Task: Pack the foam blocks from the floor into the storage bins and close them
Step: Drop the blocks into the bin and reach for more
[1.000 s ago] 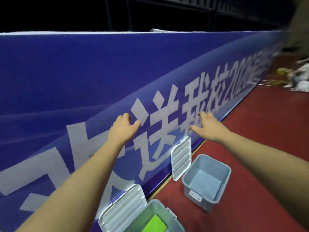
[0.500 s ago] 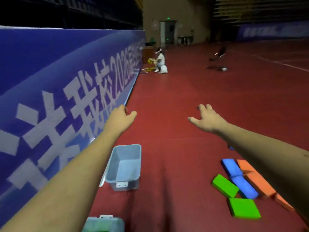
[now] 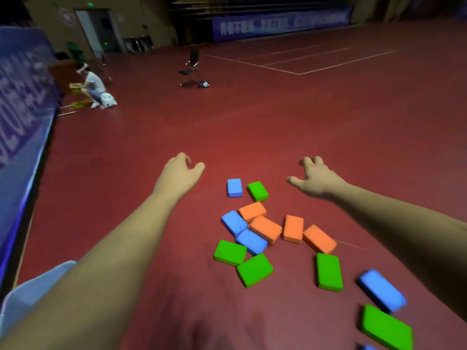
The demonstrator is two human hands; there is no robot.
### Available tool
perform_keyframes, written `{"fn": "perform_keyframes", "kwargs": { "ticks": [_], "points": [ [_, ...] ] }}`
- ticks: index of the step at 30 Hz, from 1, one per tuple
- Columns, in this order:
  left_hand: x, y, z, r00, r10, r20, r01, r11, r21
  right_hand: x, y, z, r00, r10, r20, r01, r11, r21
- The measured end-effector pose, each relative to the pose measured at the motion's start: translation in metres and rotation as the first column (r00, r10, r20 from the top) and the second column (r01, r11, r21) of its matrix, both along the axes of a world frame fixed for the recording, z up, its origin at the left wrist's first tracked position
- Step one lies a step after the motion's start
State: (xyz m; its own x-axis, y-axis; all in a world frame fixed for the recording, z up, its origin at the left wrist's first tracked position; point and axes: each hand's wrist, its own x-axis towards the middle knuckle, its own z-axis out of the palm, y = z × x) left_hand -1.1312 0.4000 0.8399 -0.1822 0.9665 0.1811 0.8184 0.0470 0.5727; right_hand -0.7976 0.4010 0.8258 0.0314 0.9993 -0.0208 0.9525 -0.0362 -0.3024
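On floor (image 3: 278, 122): five green, five blue, four orange blocks (image 3: 265, 228)

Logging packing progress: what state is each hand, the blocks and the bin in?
Left hand: empty, fingers loosely curled.
Right hand: empty, fingers spread.
Foam blocks: scattered on the floor, none held.
Bin: only a corner in view, lid and contents hidden.

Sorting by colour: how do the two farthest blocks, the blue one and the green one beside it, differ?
Colour: the blue block is blue, the green block green. Pose: the blue block points nearly straight away, the green block is angled leftward. Both lie flat on the floor, apart.
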Motion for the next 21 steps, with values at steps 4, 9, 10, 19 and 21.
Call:
{"fn": "perform_keyframes", "kwargs": {
  "ticks": [4, 9, 10, 19, 21],
  "points": [
    [0.07, 0.04, -0.022, 0.999, -0.05, 0.006, 0.05, 0.997, -0.058, 0.075, 0.024, -0.007, 0.997, -0.072, 0.012, 0.073, 0.997, -0.04],
    [0.098, 0.099, -0.041, 0.999, -0.039, -0.021, 0.036, 0.993, -0.114, 0.115, 0.062, -0.026, 0.997, -0.073, 0.003, 0.073, 0.995, -0.073],
    [0.102, 0.111, -0.047, 0.999, -0.044, -0.027, 0.04, 0.991, -0.125, 0.119, 0.07, -0.031, 0.997, -0.072, 0.0, 0.072, 0.994, -0.082],
    [0.142, 0.243, -0.135, 0.989, -0.149, 0.024, 0.151, 0.958, -0.245, 0.123, 0.178, -0.101, 0.995, -0.1, -0.007, 0.097, 0.973, -0.212],
    [0.147, 0.282, -0.154, 0.986, -0.161, 0.038, 0.165, 0.949, -0.268, 0.117, 0.214, -0.115, 0.995, -0.099, -0.002, 0.096, 0.968, -0.233]
  ]
}}
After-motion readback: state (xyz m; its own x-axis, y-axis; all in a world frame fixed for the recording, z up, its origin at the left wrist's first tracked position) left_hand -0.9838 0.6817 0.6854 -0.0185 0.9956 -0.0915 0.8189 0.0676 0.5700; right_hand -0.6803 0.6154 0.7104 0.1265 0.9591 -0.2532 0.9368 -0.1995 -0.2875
